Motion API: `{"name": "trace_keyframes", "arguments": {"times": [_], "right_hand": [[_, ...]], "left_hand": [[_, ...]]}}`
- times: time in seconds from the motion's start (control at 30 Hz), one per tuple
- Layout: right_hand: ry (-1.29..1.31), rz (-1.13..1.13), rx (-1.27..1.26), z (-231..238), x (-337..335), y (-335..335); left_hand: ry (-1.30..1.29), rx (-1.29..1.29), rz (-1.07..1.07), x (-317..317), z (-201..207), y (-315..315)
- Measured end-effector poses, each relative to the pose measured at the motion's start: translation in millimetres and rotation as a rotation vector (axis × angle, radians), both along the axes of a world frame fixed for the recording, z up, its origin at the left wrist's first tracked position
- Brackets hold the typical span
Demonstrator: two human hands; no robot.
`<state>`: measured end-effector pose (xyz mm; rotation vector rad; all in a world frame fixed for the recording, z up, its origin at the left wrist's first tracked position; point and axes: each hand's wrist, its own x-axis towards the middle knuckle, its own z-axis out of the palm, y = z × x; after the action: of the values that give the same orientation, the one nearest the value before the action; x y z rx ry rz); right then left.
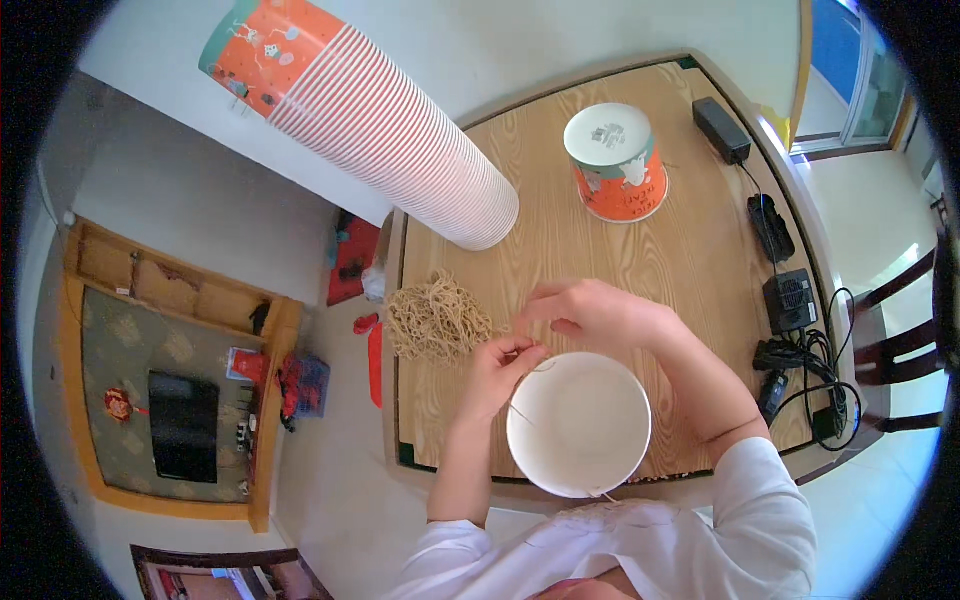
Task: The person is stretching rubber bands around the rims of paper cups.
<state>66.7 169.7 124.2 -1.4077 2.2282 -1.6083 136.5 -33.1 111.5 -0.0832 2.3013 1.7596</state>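
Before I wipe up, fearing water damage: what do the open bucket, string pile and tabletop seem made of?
Open bucket: probably paperboard, perhaps coated, given its smooth white inner wall.
String pile: dull tan strands suggest plant fibre or paper cord.
Tabletop: satin-looking grain suggests wood or laminate.

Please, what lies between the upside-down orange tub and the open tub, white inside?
In the head view, the right hand, then bare wooden tabletop up to the orange tub.

Past the table's [540,180] far edge, pale wall [500,50]; beyond its far right corner, glass pane [873,85]. Dark chair [900,346] by the near right corner, bright light patch [905,256] nearby. Beyond the left edge, pale floor [335,470], wood-framed panel [110,345], black TV [184,427].
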Motion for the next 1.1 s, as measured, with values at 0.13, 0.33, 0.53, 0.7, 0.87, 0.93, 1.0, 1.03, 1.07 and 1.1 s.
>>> {"name": "trace_keyframes", "arguments": {"times": [0.13,0.33,0.53,0.7,0.87,0.93,1.0,1.03,1.07,1.1], "right_hand": [[-0.065,0.089,0.059,-5,1,-6],[0.022,-0.031,0.201,-1,4,-6],[-0.011,-0.090,0.245,-4,0,-8],[-0.005,-0.089,0.286,-11,-2,-10],[-0.069,-0.103,0.343,-15,-3,-16],[-0.055,-0.107,0.343,-19,-4,-18],[-0.049,-0.099,0.364,-23,-4,-19],[-0.039,-0.090,0.382,-26,-4,-20],[-0.041,-0.089,0.385,-29,-5,-20],[-0.038,-0.091,0.390,-32,-6,-20]], "left_hand": [[-0.006,-0.048,0.014,1,-5,-3],[-0.002,-0.028,0.060,2,-10,-10],[0.022,0.260,0.097,9,-8,-17],[0.156,0.207,-0.108,10,-10,-34],[0.418,-0.072,-0.296,2,-13,-38],[0.459,-0.116,-0.318,-1,-9,-34],[0.502,-0.162,-0.338,-4,-11,-31],[0.360,-0.054,-0.191,-5,-14,-27],[0.217,0.053,-0.046,-7,-16,-25],[0.248,0.044,-0.038,-9,-21,-28]]}}
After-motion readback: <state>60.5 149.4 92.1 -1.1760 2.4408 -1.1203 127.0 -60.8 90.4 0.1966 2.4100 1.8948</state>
